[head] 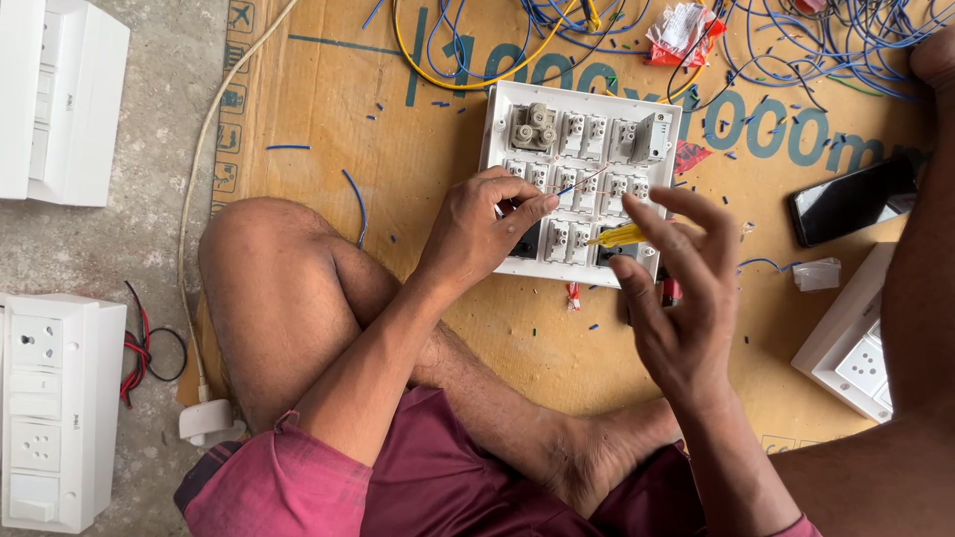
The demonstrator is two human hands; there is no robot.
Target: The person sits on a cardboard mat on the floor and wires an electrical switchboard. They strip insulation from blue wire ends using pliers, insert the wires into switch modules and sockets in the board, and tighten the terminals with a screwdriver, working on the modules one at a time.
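From the head camera, looking down past my crossed legs, I saw the white switch panel (580, 179) lying back-side up on a sheet of brown cardboard (418, 129), its rows of grey switch and socket modules facing me. My left hand (482, 227) rested on the panel's lower left part, fingers curled in, thumb and forefinger pinched on a thin bare copper wire (587, 181) that ran up and right across the middle row of modules. My right hand (676, 298) hovered just over the panel's lower right corner, fingers spread loosely; a yellow-handled tool (619, 235) lay across its fingertips, though I could not tell how firmly it was gripped.

Beyond the panel's top edge lay a tangle of blue wires (846, 40) with a yellow wire (448, 75) looping through it, and short blue offcuts were scattered over the cardboard. A black phone (853, 200) lay to the right of the panel, well apart from it. Near my right knee sat another white socket board (851, 343). On the concrete floor to my left stood two more white boards, one at the top (60, 99) and one lower down (55, 408), with a red and black wire (139, 353) beside the lower one and a white plug (207, 420) on its cable near my left knee.
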